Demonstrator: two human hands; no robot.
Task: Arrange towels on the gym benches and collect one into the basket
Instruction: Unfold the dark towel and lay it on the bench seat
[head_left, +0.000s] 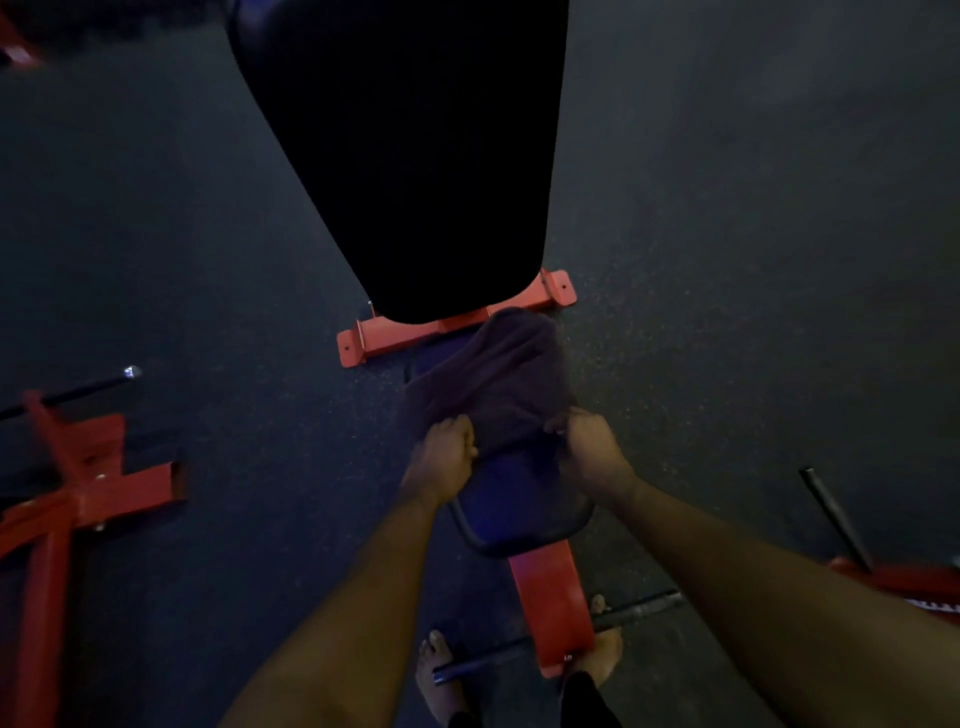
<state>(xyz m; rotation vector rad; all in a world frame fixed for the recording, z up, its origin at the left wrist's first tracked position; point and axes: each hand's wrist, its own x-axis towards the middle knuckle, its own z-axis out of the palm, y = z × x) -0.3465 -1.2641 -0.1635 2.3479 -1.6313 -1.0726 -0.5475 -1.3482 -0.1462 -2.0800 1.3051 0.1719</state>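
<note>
A dark purple-brown towel (493, 379) lies bunched over the far part of a bench's dark seat pad (519, 504). My left hand (447, 452) grips the towel's near left edge. My right hand (589, 449) grips its near right edge. Beyond the towel rises the bench's black back pad (415, 156), over a red floor bracket (405, 335). No basket is in view.
A red bench beam (550, 608) runs toward my bare feet (436, 675), crossed by a dark bar (571, 629). Red machine frames stand at the left (67, 499) and lower right (904, 582). Dark speckled rubber floor (753, 260) surrounds the bench.
</note>
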